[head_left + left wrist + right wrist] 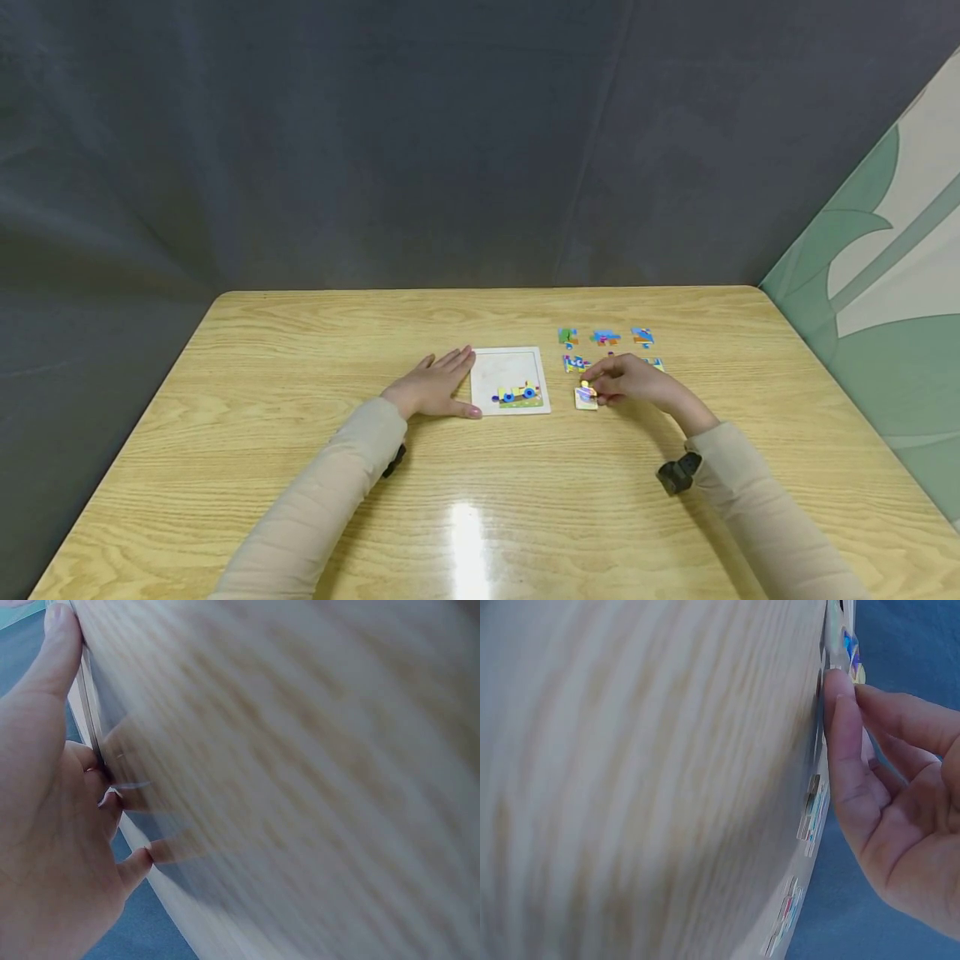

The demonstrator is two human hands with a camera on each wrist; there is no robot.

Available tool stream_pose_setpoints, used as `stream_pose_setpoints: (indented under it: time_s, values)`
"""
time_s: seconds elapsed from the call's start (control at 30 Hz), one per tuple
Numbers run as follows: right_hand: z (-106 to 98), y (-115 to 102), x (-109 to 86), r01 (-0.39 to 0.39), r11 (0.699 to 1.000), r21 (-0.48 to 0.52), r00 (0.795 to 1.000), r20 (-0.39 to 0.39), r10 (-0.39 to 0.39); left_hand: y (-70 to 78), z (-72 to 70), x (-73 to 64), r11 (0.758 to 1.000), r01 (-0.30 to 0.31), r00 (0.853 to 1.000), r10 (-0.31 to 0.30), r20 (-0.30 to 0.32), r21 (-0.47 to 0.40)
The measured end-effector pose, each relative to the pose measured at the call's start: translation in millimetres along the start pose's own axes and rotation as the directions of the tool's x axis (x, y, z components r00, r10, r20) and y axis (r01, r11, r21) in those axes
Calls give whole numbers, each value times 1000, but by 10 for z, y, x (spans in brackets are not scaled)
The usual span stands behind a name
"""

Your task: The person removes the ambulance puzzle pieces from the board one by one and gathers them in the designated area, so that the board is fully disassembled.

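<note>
A white puzzle tray [508, 365] lies on the table, its lower edge filled with joined yellow and blue puzzle pieces [517, 396]. My left hand [435, 387] rests at the tray's left edge, fingers spread, with the thumb by the lower left corner. To the right of the tray my right hand [628, 377] pinches a puzzle piece [587, 397] between thumb and fingers. In the right wrist view that puzzle piece [853, 656] shows at the fingertips, tilted up from the table and partly hidden by them.
Loose puzzle pieces lie in rows behind the right hand, among them a green one [567, 336], a blue one [605, 337] and a blue and orange one [642, 336]. A dark curtain [480, 167] hangs behind the wooden table [315, 350].
</note>
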State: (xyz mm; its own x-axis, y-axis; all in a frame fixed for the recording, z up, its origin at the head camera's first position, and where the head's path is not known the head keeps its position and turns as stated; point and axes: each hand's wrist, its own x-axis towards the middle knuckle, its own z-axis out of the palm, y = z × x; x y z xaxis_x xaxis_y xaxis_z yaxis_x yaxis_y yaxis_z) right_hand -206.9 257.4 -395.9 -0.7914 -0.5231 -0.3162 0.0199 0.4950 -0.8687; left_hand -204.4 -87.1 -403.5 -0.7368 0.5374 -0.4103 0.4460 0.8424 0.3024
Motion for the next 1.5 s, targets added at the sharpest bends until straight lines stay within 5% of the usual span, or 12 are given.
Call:
stream_pose_setpoints:
  time_s: [0.2,0.97,1.5]
  values:
    - [32,-33,21,-77,996,-48,997,-29,76,0,4,0,1000,2,1000,-2,-3,-2]
    - [21,-169,43,-58,993,-99,996,-79,50,5,-1,6,1000,-2,1000,2,1,-2]
    - [418,-469,348,26,973,-229,997,-60,-41,15,-15,9,1000,5,1000,-5,3,1]
